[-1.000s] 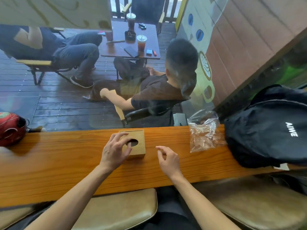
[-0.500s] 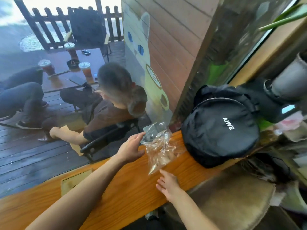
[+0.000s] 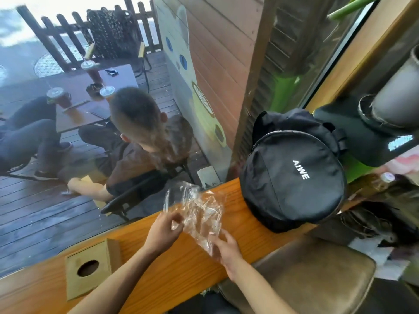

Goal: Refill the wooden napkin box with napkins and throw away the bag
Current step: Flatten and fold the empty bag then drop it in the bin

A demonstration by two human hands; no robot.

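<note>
A clear crinkled plastic bag (image 3: 197, 211) with brownish napkins inside is lifted just above the wooden counter (image 3: 158, 268). My left hand (image 3: 164, 230) pinches its upper left side. My right hand (image 3: 223, 248) grips its lower end from the right. The wooden napkin box (image 3: 90, 268), square with a round hole in its lid, sits on the counter at the lower left, well apart from both hands. Its inside looks dark through the hole.
A black backpack (image 3: 292, 173) lies on the counter just right of the bag. A padded stool (image 3: 317, 275) stands below at the right. Behind the window glass a person sits in a chair (image 3: 136, 189) beside a table with drinks.
My left hand left the napkin box and reached right to the bag. Both hands now hold the bag, lifted off the counter and pulled toward me. The view swung right.
</note>
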